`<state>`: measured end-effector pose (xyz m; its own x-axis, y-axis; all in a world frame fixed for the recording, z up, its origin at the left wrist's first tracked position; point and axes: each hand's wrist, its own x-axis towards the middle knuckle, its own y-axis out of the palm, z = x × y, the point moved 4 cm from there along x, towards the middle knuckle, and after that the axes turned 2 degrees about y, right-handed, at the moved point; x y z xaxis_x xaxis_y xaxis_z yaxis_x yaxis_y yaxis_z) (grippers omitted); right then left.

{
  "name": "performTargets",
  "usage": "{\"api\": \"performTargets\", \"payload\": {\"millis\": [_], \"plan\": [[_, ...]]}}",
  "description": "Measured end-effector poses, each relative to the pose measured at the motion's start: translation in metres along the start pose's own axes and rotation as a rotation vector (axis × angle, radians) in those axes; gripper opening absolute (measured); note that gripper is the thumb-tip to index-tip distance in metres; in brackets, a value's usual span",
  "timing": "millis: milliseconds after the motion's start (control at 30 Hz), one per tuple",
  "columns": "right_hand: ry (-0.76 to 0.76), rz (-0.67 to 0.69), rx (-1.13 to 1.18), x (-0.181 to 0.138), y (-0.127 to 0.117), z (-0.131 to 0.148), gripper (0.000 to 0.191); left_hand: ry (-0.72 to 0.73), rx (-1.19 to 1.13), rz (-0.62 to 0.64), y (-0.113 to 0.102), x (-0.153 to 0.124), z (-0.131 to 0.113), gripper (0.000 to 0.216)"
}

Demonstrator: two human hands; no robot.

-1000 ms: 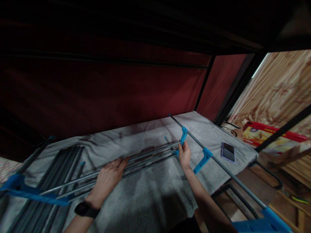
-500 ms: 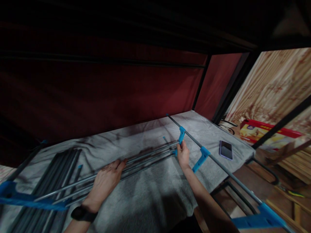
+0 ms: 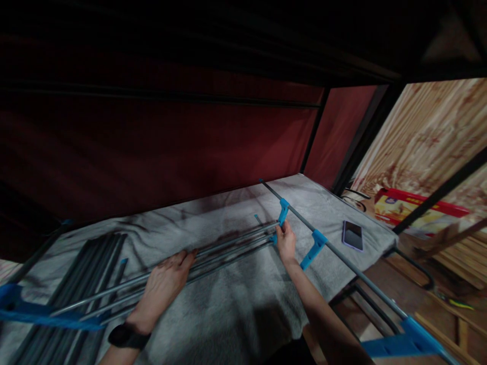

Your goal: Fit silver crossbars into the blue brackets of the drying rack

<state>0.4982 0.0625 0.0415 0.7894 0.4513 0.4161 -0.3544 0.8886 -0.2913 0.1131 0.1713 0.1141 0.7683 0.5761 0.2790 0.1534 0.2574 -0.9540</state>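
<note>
Several slim metal tubes (image 3: 234, 247) run side by side across the grey cloth, their left ends in a blue plastic bracket (image 3: 57, 315). My left hand (image 3: 169, 276), with a black watch on its wrist, is closed over the tubes near their middle; its fingertips are partly hidden. At their right ends, my right hand (image 3: 286, 243) pinches a tube end beside another blue bracket (image 3: 283, 209). That bracket sits on a long grey pole (image 3: 344, 258), which also carries a middle blue bracket (image 3: 315, 247) and a near one (image 3: 405, 342).
A bundle of dark tubes (image 3: 81, 284) lies at the left under the blue bracket. A phone (image 3: 352, 235) rests on the cloth at the right. Black frame posts (image 3: 365, 139) and a dark red panel (image 3: 190, 152) enclose the surface. Beyond stands a red and yellow box (image 3: 414, 210).
The view has shifted very slightly. Both hands keep the same hold on the tubes.
</note>
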Motion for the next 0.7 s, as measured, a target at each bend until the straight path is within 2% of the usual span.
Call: {"api": "performTargets", "payload": {"millis": [700], "plan": [[0.003,0.015,-0.041,0.0012,-0.0006,0.0000,0.037,-0.032,-0.039,0.014,-0.0059,0.0011,0.0027,0.041]]}}
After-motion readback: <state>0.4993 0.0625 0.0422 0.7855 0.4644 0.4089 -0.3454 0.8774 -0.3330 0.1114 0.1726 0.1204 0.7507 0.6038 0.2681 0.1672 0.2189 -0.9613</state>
